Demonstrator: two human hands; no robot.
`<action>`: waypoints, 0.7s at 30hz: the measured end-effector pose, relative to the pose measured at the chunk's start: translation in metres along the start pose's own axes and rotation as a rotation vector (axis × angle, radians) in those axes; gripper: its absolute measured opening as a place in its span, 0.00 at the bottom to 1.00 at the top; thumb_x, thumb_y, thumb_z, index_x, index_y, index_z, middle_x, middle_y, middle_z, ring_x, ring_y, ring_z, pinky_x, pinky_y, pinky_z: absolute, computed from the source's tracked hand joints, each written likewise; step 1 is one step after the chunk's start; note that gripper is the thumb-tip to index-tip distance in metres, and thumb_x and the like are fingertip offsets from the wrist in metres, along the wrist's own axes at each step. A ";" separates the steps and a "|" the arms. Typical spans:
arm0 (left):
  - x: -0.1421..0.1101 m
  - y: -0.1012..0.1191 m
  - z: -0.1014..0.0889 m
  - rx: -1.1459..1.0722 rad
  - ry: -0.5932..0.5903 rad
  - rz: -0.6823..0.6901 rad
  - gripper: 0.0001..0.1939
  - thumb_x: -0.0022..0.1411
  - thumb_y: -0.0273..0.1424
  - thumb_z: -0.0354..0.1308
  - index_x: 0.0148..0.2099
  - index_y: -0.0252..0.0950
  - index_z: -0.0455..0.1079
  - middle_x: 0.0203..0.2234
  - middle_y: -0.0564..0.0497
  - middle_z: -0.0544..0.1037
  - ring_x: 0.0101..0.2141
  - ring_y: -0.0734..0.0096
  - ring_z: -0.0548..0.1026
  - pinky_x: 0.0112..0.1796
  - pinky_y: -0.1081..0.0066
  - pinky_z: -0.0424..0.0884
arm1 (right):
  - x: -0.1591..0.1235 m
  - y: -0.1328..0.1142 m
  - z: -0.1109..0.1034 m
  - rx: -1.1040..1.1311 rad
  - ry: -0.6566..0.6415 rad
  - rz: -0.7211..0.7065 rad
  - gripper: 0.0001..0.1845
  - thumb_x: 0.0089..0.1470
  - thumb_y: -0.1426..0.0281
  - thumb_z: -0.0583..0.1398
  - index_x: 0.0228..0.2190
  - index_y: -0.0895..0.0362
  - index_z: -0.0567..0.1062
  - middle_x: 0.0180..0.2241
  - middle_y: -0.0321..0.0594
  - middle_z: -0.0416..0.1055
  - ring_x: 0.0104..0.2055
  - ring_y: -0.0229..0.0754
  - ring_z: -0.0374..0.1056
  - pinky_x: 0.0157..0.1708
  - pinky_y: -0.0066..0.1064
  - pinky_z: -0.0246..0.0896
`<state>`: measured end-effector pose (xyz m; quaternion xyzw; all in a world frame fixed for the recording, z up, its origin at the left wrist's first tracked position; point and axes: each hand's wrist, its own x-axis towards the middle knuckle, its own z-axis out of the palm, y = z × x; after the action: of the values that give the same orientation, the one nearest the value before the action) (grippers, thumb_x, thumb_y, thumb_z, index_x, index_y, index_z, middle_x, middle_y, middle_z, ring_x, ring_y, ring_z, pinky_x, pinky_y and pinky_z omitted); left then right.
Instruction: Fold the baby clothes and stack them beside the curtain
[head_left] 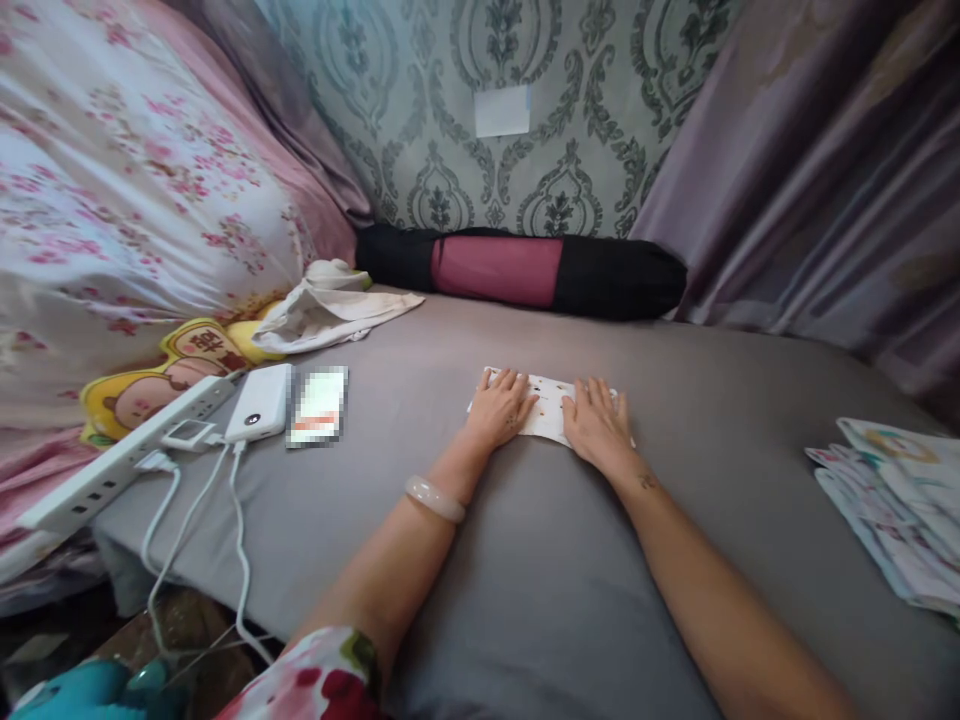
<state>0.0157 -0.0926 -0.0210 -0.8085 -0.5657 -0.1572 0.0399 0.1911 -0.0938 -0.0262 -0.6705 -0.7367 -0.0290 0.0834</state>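
A white cloth (pixel 549 408) with small scattered prints lies flat on the grey bed sheet (pixel 525 580), folded into a short strip. My left hand (pixel 499 408) presses palm down on its left end, fingers stretched out and pointing away from me. On the right end rests my right hand (pixel 598 420), also flat, with its fingers spread. Between the two hands the middle of the cloth shows. Both hands hide parts of its ends.
At left lie a power strip (pixel 112 470), a white power bank (pixel 259 402) with cables and a blurred flat object (pixel 318 407). Behind them is a crumpled pale cloth (pixel 330 310). A long black and pink bag (pixel 495 270) lies along the wall. Folded printed cloths (pixel 892 500) are stacked at right.
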 end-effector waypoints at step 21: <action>0.002 -0.021 0.002 -0.084 -0.025 -0.369 0.18 0.70 0.34 0.42 0.56 0.34 0.64 0.57 0.40 0.68 0.55 0.61 0.66 0.54 0.63 0.61 | 0.019 0.019 0.006 0.137 -0.058 0.115 0.29 0.62 0.62 0.46 0.59 0.65 0.62 0.63 0.56 0.54 0.65 0.53 0.51 0.60 0.42 0.50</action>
<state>-0.0026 -0.0827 -0.0248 -0.6938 -0.6979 -0.1753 -0.0306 0.2076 -0.0725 -0.0305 -0.7050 -0.6993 0.0455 0.1093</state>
